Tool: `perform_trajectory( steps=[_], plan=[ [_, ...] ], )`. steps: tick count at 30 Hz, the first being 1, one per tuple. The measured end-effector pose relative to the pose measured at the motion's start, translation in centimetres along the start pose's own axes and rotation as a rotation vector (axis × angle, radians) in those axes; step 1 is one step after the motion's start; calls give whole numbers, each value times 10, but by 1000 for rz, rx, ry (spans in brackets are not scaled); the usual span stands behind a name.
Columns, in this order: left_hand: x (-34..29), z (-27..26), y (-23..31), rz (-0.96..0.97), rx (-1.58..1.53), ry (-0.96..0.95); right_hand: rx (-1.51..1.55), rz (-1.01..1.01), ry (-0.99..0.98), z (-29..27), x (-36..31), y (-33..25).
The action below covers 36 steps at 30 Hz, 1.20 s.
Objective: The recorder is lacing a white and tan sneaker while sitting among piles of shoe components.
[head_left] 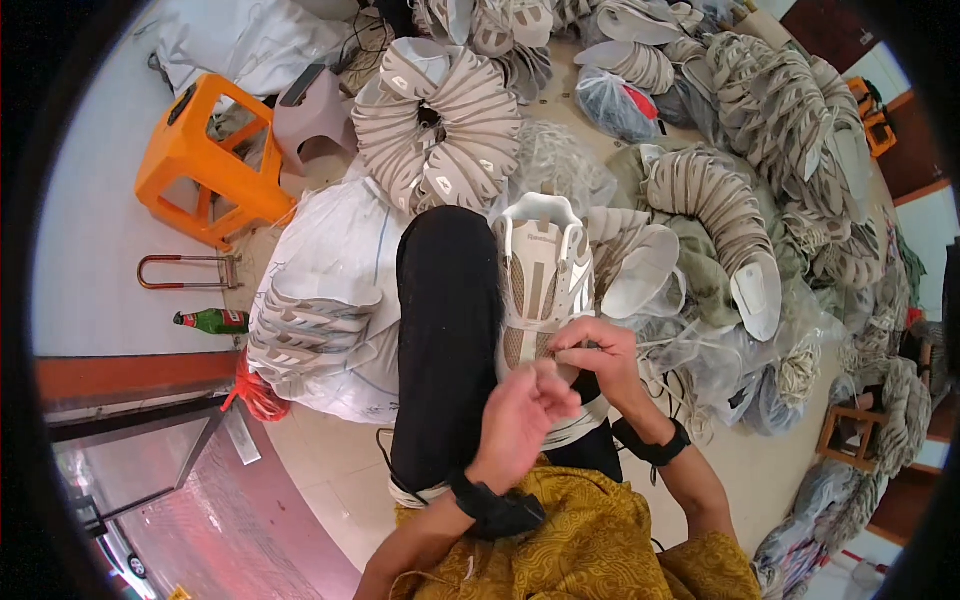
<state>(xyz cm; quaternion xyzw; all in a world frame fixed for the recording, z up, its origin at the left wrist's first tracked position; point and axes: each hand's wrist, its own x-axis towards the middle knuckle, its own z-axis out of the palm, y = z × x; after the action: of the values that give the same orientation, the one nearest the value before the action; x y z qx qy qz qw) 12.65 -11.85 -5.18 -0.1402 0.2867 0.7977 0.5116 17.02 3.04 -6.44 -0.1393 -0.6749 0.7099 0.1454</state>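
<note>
A beige and white shoe upper (538,265) lies along my right thigh, its collar pointing away from me. At its near, toe end my right hand (606,362) is closed in a pinch; whatever its fingertips grip is too small to name. My left hand (522,408) hovers just below the toe end, close to the right hand. Its fingers are curled together and slightly blurred, and anything between them cannot be made out. Pale cord or strips (578,425) wrap my right thigh behind the hands. Both wrists wear black bands.
A ring of stacked shoe uppers (385,140) stands ahead, with another curved stack (712,195) to the right. White sack (335,240) at left carries several uppers (310,330). Further left are an orange stool (190,130), a green bottle (215,321) and a U-shaped lock (180,258).
</note>
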Motion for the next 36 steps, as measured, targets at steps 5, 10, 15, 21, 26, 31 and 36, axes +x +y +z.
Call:
perform_trajectory(
  steps=[5, 10, 15, 21, 26, 31, 36],
  plan=[
    [-8, -9, -3, 798, 1665, -524, -14, 43, 10, 0, 0, 1],
    [-5, -7, 34, 1097, 2114, -592, -74, 66, 17, 0, 2, 1],
    [4, -7, 39, 977, 2299, -305, 111, 226, 87, -4, 7, 5],
    [18, -4, 23, 1193, 2452, -411, -345, -51, 114, -12, 19, 3],
    [20, 2, 11, 1284, 2536, -431, -805, -297, 160, -9, 28, 6],
    [22, 3, 11, 1298, 2640, -497, -883, -373, 185, -6, 29, 11],
    [21, 2, 11, 1270, 2571, -474, -901, -287, 140, -9, 29, 12]
  ],
)
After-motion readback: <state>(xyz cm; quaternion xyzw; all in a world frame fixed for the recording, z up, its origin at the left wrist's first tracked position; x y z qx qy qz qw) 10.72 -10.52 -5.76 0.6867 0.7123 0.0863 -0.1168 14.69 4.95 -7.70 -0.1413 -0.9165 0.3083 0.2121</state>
